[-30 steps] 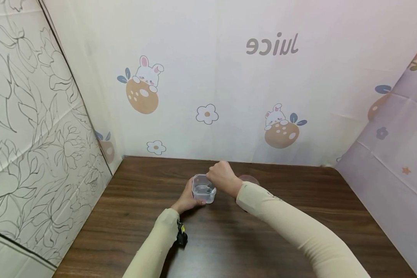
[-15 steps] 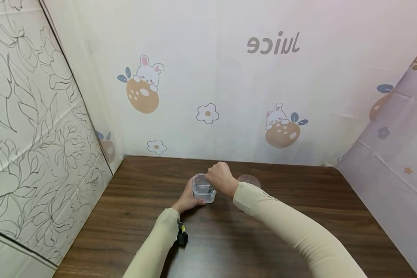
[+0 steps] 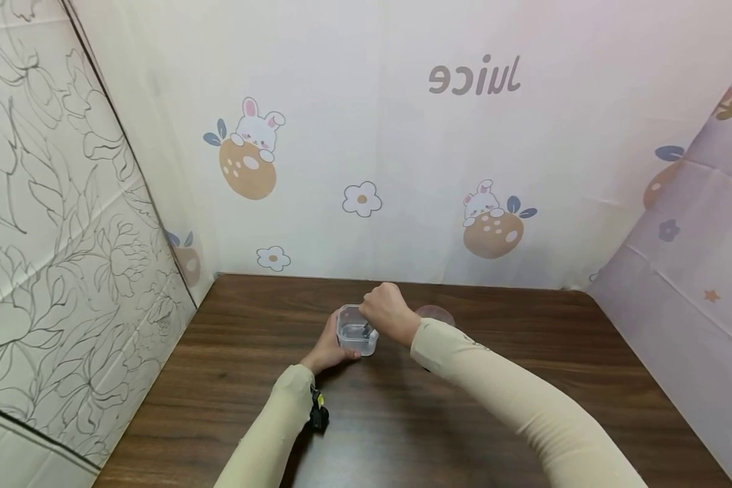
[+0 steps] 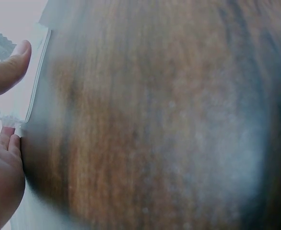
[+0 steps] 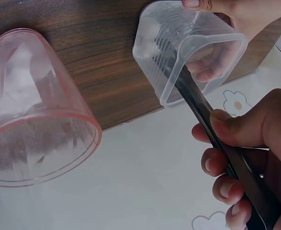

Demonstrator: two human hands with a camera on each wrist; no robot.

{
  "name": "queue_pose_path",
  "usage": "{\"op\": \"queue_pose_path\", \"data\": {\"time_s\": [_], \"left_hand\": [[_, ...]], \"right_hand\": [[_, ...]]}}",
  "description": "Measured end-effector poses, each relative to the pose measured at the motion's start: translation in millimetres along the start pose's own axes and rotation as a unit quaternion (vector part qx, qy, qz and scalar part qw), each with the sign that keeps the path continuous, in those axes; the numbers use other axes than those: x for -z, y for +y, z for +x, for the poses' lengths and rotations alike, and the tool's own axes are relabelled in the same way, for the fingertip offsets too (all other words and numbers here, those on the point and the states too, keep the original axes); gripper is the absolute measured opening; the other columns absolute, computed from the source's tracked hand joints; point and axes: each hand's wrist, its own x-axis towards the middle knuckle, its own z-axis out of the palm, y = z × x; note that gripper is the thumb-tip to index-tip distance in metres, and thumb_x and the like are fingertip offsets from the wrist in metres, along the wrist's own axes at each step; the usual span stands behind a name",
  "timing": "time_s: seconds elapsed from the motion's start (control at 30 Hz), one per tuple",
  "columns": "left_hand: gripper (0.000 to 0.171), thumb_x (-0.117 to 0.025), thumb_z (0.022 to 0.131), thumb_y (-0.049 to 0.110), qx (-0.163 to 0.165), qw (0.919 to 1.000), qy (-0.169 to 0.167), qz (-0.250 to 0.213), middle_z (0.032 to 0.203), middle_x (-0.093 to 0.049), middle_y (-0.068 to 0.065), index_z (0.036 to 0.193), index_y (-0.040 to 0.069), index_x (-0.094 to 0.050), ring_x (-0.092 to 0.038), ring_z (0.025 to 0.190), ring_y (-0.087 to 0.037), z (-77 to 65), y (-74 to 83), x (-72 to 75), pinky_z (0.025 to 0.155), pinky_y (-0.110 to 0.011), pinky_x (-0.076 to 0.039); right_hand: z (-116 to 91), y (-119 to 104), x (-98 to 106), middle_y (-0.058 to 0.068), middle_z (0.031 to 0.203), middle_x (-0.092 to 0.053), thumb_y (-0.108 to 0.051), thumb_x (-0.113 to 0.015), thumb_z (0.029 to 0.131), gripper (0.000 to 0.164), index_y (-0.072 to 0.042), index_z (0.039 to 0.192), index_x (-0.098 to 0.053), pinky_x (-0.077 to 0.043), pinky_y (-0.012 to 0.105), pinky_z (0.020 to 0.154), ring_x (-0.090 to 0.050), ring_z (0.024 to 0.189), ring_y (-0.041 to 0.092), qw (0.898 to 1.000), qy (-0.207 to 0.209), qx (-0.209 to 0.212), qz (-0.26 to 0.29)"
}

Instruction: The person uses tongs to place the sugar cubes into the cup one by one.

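Note:
My left hand grips the side of a clear square plastic container, its thumb along the near wall. My right hand holds dark tongs, with fingers and thumb wrapped around the two long arms. The ridged tips of the tongs reach down inside the container, seen through its wall in the right wrist view. At the left edge of the left wrist view, the left thumb lies over the container, and a serrated grey edge shows through it.
A transparent pink cup stands on the table to the right of the container, partly behind the right arm in the head view. The dark wooden table ends at a printed curtain behind; further curtains hang at both sides.
The tongs have shifted slightly inside the container, with small movements of the right hand. My left hand keeps its grip and the container stays in place.

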Motion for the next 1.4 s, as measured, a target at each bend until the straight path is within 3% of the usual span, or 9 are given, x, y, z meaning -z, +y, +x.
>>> {"op": "queue_pose_path", "data": {"time_s": [0.13, 0.47, 0.7, 1.07, 1.27, 1.4], "left_hand": [[0.107, -0.084, 0.057, -0.010, -0.002, 1.0000, 0.002, -0.003, 0.137, -0.036, -0.027, 0.144, -0.002, -0.022, -0.037, 0.124, -0.042, 0.4, 0.2, 0.0, 0.106, -0.053, -0.024], [0.107, -0.083, 0.055, -0.013, -0.011, 0.9997, 0.009, -0.019, 0.138, -0.036, -0.027, 0.144, -0.003, -0.023, -0.036, 0.125, -0.042, 0.0, -1.5, -2.0, 0.107, -0.052, -0.023], [0.107, -0.081, 0.055, -0.014, -0.003, 0.9998, 0.007, -0.020, 0.139, -0.035, -0.028, 0.144, -0.003, -0.023, -0.036, 0.125, -0.042, -1.0, 0.6, -3.5, 0.107, -0.050, -0.024], [0.110, -0.082, 0.056, -0.014, -0.004, 0.9996, 0.007, -0.027, 0.141, -0.032, -0.030, 0.146, -0.003, -0.020, -0.032, 0.128, -0.046, -3.8, 4.1, -3.4, 0.107, -0.056, -0.021], [0.110, -0.083, 0.056, -0.013, 0.002, 0.9999, 0.003, -0.012, 0.140, -0.034, -0.028, 0.146, -0.002, -0.021, -0.034, 0.127, -0.043, -2.9, 1.2, -2.9, 0.107, -0.053, -0.023], [0.110, -0.083, 0.055, -0.013, 0.002, 0.9999, 0.005, -0.011, 0.139, -0.035, -0.027, 0.145, -0.001, -0.021, -0.036, 0.125, -0.042, -2.1, 0.0, -3.2, 0.107, -0.054, -0.024]], "right_hand": [[-2.3, 5.7, 1.8, -0.005, 0.059, -0.058, -0.017, -0.069, 0.086, 0.023, -0.018, 0.063, -0.066, -0.034, 0.025, 0.040, -0.026, 0.047, 0.009, 1.000, 0.019, -0.001, 0.015], [-14.0, 21.1, 8.6, -0.007, 0.050, -0.047, -0.013, -0.070, 0.082, 0.031, -0.018, 0.055, -0.055, -0.023, 0.024, 0.041, -0.019, 0.049, 0.010, 0.997, 0.070, 0.010, 0.016], [-31.9, 36.0, 16.1, -0.005, 0.052, -0.053, -0.005, -0.070, 0.076, 0.026, -0.018, 0.056, -0.061, -0.032, 0.024, 0.039, -0.020, 0.049, 0.010, 0.992, 0.121, 0.004, 0.048], [-59.2, 61.7, 19.7, -0.002, 0.051, -0.050, 0.001, -0.071, 0.068, 0.023, -0.015, 0.056, -0.060, -0.038, 0.031, 0.037, -0.033, 0.044, 0.011, 0.987, 0.143, -0.015, 0.073], [-77.5, 80.3, 16.4, -0.002, 0.048, -0.044, -0.005, -0.072, 0.059, 0.020, -0.013, 0.053, -0.055, -0.037, 0.035, 0.035, -0.035, 0.041, 0.013, 0.984, 0.156, -0.036, 0.072], [-90.6, 91.1, 10.4, 0.000, 0.049, -0.046, 0.000, -0.069, 0.063, 0.023, -0.013, 0.052, -0.054, -0.038, 0.037, 0.035, -0.038, 0.041, 0.015, 0.984, 0.156, -0.051, 0.075]]}}
